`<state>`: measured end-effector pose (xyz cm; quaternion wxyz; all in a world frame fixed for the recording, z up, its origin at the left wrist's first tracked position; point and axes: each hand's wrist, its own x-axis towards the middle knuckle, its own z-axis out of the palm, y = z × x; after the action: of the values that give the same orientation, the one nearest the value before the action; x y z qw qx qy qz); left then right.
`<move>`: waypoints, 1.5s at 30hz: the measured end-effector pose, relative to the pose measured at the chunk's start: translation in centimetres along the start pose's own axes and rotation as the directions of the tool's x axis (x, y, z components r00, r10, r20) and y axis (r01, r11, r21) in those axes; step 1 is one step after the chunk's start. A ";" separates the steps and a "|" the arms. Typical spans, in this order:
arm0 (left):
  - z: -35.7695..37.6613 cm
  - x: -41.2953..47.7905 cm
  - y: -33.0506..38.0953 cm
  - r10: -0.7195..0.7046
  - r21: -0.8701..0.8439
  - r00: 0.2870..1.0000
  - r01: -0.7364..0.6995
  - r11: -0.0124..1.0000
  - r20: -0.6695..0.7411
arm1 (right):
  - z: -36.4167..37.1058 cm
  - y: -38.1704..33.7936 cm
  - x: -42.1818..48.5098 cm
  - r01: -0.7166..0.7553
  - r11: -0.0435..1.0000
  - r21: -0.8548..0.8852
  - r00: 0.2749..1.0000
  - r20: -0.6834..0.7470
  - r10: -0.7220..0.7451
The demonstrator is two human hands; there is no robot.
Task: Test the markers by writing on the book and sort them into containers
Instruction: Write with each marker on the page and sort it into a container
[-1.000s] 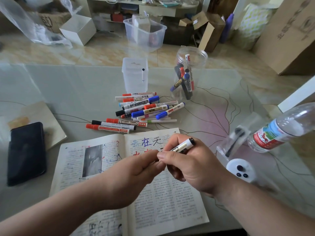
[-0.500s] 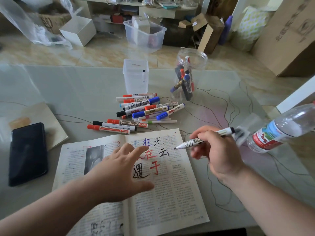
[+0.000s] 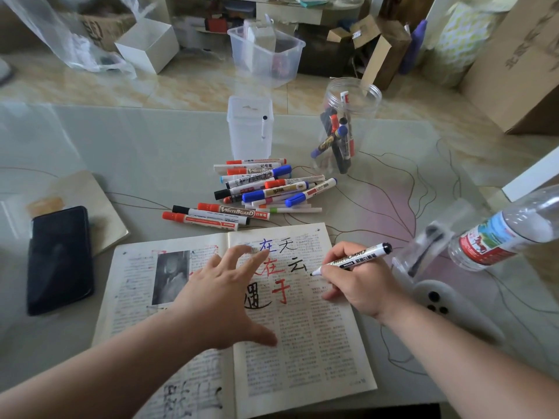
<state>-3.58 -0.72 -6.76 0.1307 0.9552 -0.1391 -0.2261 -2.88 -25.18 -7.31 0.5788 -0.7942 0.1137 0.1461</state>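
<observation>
Book [image 3: 305, 352] lies open flat at the near edge of the bench [image 3: 145, 152], both pages printed; large handwritten characters in blue, black and red sit on the upper part of the right page. Left hand [image 3: 223, 300] rests on the paper across the centre fold, fingers spread and nearly straight, thumb out to the near side, holding nothing. Right hand [image 3: 360, 287] grips the black marker [image 3: 361, 257], fingers and thumb curled round the white barrel. Marker is uncapped, barrel tilted up to the right, tip pointing left and down at the right page just beside a black character; contact with the paper cannot be told. Marker pile [image 3: 266, 189] lies just beyond the book's far edge: red, blue and black caps, most lying crosswise and overlapping, three more laid side by side at its near left. Behind the pile stands the square container [image 3: 250, 137], clear, upright, one marker leaning inside. Near it to the right, the round jar [image 3: 348, 128], clear, open-topped, holds several markers of mixed colours standing on end. Left of the book, a dark phone [image 3: 59, 258] lies on a tan notebook [image 3: 99, 207]. At the right edge of view, a clear water bottle [image 3: 508, 231] with a red label; a white round object [image 3: 435, 297] with dark dots sits just beside the right forearm, blurred.
</observation>
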 end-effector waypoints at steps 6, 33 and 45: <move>0.0 0.0 -0.1 0.010 0.003 1.000 -0.010 1.000 -0.007 | -0.2 0.4 0.2 0.035 0.999 0.006 0.999 0.033 -0.035; 0.0 0.1 0.0 0.013 0.025 1.000 -0.013 1.000 -0.005 | 0.2 0.6 0.5 0.112 0.979 -0.171 0.994 0.020 -0.110; 0.1 0.2 -0.2 0.010 0.009 1.000 -0.010 1.000 -0.005 | -0.1 0.7 0.7 0.119 0.982 -0.147 0.993 0.043 -0.114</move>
<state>-3.39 -0.65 -7.00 0.1276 0.9557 -0.1444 -0.2226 -2.44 -25.49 -8.23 0.5274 -0.8378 0.0459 0.1337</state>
